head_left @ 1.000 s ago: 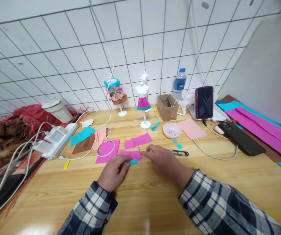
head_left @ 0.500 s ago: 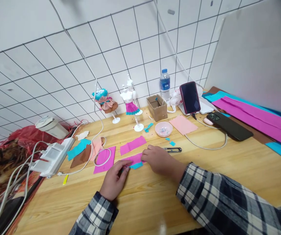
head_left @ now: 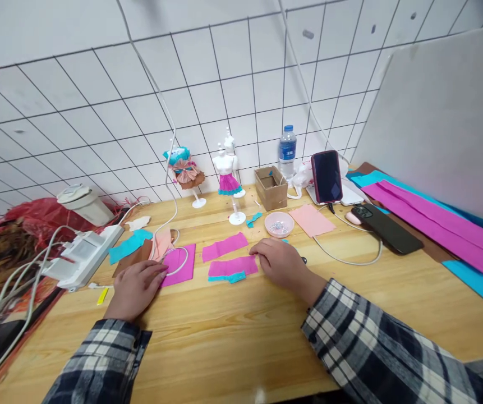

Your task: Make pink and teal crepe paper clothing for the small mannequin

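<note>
My left hand (head_left: 137, 287) reaches over the left side of the table, fingers stretched toward a magenta crepe paper sheet (head_left: 185, 268) and a loop of white cable. Partly under it lies a brown paper piece (head_left: 134, 257), with a blue piece (head_left: 128, 244) and a peach piece (head_left: 163, 242) beside it. My right hand (head_left: 281, 262) rests with curled fingertips at the right end of a magenta crepe paper strip (head_left: 233, 266). Along that strip's lower edge lies a narrow blue strip (head_left: 228, 278). Another magenta strip (head_left: 224, 247) lies just behind. Small scissors are mostly hidden behind my right hand.
Dressed mini mannequins (head_left: 226, 168) stand at the back near a cardboard box (head_left: 271, 191) and a water bottle (head_left: 287, 150). A pink bowl (head_left: 279, 224) holds beads. Phones (head_left: 386, 227) and long paper sheets (head_left: 435, 224) lie right; a power strip (head_left: 85, 258) lies left.
My left hand has let go of the magenta and blue strips and moved left to the magenta sheet and cable. My right hand has shifted slightly right to the strip's end.
</note>
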Demonstrator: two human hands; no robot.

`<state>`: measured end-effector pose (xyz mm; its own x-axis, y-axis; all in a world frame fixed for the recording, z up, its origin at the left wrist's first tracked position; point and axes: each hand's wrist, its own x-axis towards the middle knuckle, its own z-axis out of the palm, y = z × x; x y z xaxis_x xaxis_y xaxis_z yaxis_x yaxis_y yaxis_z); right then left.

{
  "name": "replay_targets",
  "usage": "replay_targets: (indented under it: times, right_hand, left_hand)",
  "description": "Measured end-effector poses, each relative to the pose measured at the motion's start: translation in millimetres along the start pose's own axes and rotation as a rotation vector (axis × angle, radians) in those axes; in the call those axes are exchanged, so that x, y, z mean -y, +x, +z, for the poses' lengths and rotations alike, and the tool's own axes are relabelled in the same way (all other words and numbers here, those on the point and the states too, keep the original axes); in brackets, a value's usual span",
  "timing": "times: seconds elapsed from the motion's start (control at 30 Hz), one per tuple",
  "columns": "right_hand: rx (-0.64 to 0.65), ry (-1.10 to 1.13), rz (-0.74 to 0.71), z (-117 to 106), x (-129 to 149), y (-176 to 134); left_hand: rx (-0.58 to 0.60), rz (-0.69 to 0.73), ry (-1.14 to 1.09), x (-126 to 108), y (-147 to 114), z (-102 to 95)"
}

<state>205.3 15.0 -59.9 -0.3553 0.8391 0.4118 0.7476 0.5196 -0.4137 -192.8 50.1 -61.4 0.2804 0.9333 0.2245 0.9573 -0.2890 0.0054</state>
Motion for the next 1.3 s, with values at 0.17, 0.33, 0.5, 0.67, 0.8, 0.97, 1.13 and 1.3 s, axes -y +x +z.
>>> replay_targets:
  times: [0.17, 0.33, 0.5, 0.67, 0.8, 0.97, 1.13, 1.3]
  right_hand:
    - [0.027, -0.012, -0.006, 1.7, -3.0, -1.1]
    - [0.093, -0.008, -0.032, 6.8, -5.0, -2.6]
    - [0.036, 0.017, -0.040, 8.6, -3.7, -1.2]
    - [-0.252, 0.072, -0.062, -3.7, 18.8, 0.7]
    - [-0.422, 0.172, -0.082, -10.1, 33.3, -2.9]
    - [-0.515, 0.244, -0.156, -10.7, 37.6, -6.0]
    - [-0.427, 0.286, -0.214, -12.4, 48.8, -6.1]
    - [-0.420, 0.319, -0.224, -13.4, 54.2, -8.3]
  left_hand:
    - [0.044, 0.070, -0.115, -15.2, -0.1, -3.8]
    - [-0.109, -0.142, -0.585, -27.6, -6.1, -5.7]
    - [-0.305, -0.241, -0.688, -53.0, -16.8, -9.2]
    - [-0.277, -0.182, -1.194, -125.0, -9.0, -17.1]
    - [-0.250, -0.134, -1.451, -185.6, 9.2, -24.6]
    - [-0.191, -0.133, -1.528, -215.8, 12.8, -21.5]
    - [-0.074, 0.007, -1.370, -209.2, -3.1, -8.5]
    - [-0.087, 0.210, -1.206, -202.1, -7.5, -5.1]
